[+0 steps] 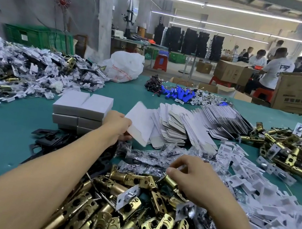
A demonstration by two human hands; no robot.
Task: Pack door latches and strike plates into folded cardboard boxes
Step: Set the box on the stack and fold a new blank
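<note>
Your left hand (117, 126) pinches a flat cardboard box (140, 124) beside the far stack (172, 124). Your right hand (193, 179) curls round a brass latch (170, 180) on the near pile (128, 220).

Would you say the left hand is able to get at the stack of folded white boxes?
Probably yes: the left hand is right beside the stack of folded white boxes, nothing between them, though it grips a flat box blank.
</note>
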